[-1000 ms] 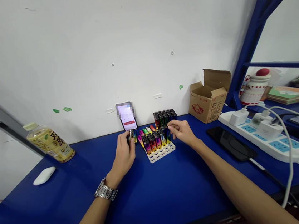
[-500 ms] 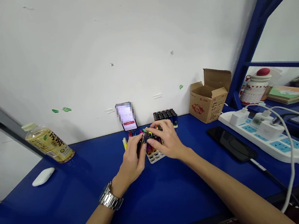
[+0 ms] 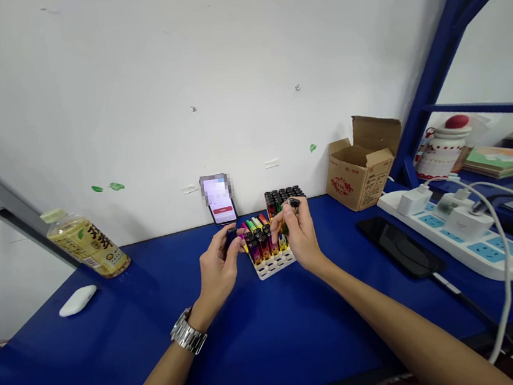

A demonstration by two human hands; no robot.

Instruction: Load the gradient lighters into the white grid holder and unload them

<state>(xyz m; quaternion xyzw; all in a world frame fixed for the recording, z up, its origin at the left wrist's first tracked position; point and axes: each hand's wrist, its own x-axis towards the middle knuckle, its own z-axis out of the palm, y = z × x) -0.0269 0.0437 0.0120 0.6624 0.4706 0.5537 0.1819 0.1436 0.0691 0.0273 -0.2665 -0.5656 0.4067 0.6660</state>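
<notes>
A white tray (image 3: 272,267) of colourful upright lighters stands on the blue table (image 3: 277,332), with several loose lighters (image 3: 251,223) lying just behind it. My right hand (image 3: 299,237) is over the tray's right side, fingers pinched on a lighter (image 3: 291,206) held upright above the rows. My left hand (image 3: 218,266), with a metal watch on its wrist, sits just left of the tray and is closed on a dark lighter (image 3: 231,237). A second block of dark-capped lighters (image 3: 281,199) stands by the wall.
A phone (image 3: 219,199) leans on the wall behind the tray. A tea bottle (image 3: 85,243) and a white case (image 3: 77,300) lie at the left. At the right are a cardboard box (image 3: 363,165), a dark phone (image 3: 400,247) and a power strip (image 3: 460,232) with cables.
Both hands met over the tray half a second ago. Now they have parted: my right hand has risen to the right with a lighter, my left has drawn back left.
</notes>
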